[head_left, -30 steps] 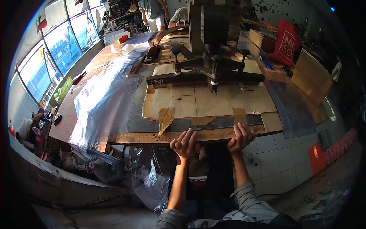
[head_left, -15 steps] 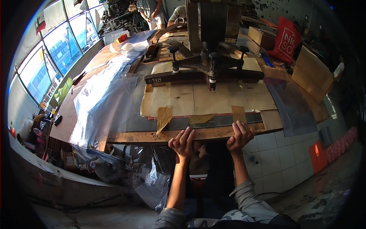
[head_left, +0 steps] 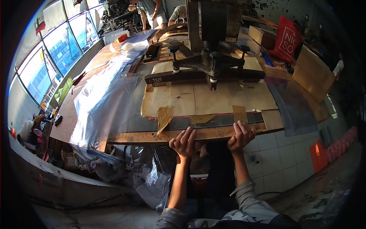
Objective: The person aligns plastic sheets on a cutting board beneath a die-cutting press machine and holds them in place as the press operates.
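My left hand point(head_left: 184, 143) is closed over the front wooden edge point(head_left: 152, 136) of the workbench, fingers bent on top. Farther right, my right hand point(head_left: 241, 137) grips the same edge, its fingertips just below a strip of brown tape point(head_left: 239, 113). Another crumpled tape piece point(head_left: 165, 119) hangs down left of centre. Beyond my hands lies a flat tan board point(head_left: 173, 100), with a thin red layer showing under its front edge. Above the board's far part sits a dark metal press bar point(head_left: 225, 77), carried by a black bracket point(head_left: 209, 61).
Clear plastic sheets point(head_left: 103, 95) cover the bench's left side. A transparent sheet point(head_left: 293, 108) overhangs at right, near an open cardboard box point(head_left: 310, 74) and a red bag point(head_left: 286, 40). Two other people are at the back, one standing point(head_left: 150, 11). Plastic scraps point(head_left: 152, 183) lie below the bench.
My hands keep their hold on the edge, nearly unmoved. The standing person at the back has lowered an arm. The view has shifted very slightly.
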`<state>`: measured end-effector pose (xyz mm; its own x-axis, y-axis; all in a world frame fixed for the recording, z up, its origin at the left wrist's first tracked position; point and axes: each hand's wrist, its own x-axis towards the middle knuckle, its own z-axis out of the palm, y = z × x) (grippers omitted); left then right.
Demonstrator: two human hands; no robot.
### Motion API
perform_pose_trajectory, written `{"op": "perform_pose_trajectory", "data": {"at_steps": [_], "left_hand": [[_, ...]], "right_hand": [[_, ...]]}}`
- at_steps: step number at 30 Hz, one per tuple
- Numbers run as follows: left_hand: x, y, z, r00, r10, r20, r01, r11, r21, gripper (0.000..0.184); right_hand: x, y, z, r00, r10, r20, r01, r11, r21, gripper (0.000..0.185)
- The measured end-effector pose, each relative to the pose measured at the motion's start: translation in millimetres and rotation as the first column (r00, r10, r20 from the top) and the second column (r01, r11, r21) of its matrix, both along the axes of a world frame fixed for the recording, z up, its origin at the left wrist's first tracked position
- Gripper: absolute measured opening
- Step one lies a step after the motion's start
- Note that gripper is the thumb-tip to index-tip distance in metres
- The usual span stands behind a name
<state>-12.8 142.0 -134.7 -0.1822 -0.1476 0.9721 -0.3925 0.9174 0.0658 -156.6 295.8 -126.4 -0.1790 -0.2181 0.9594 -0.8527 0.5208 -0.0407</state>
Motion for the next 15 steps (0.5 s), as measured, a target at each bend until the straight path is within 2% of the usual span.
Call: {"op": "perform_pose_trajectory", "data": {"at_steps": [9,15], "left_hand": [[1,1,4,1.000,-0.007,-0.001,0.007,1.000,0.005,0.032],[2,0,0,0.999,-0.002,0.033,0.002,1.000,-0.004,0.038]], "right_hand": [[1,1,3,1.000,0.007,0.007,-0.007,1.000,0.017,0.046],[9,9,12,0.993,0.052,0.103,-0.060,0.996,0.072,0.046]]}}
